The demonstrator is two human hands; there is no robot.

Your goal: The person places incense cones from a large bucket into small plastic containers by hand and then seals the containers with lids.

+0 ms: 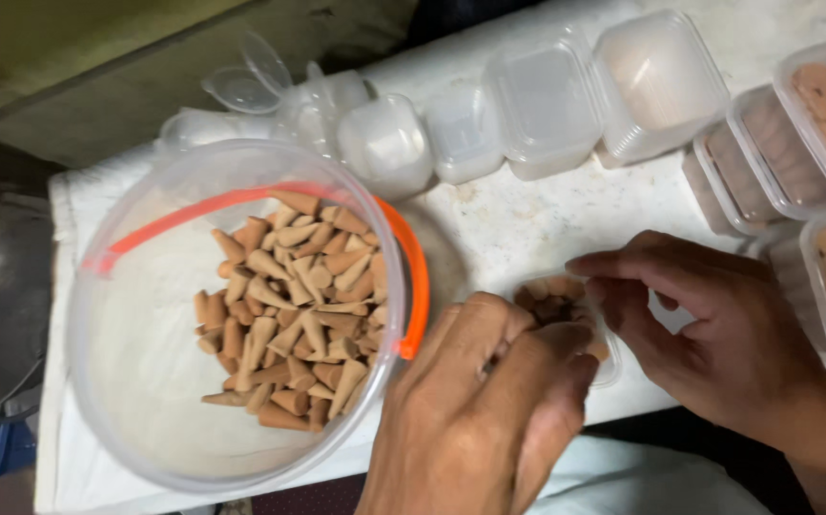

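Both hands work over a worn white tabletop (518,224): left hand (489,401) loosely curled, right hand (709,334) pinching narrowly, around a small clear plastic tub of brown cones (556,298); dark floor beyond.

Empty clear tubs (547,105) line the table's (518,229) far edge, filled tubs (818,124) beside.

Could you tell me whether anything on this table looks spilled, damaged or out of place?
Nothing stands out. The cones all lie inside the large clear tub, none on the table, and the small containers sit in an orderly row.
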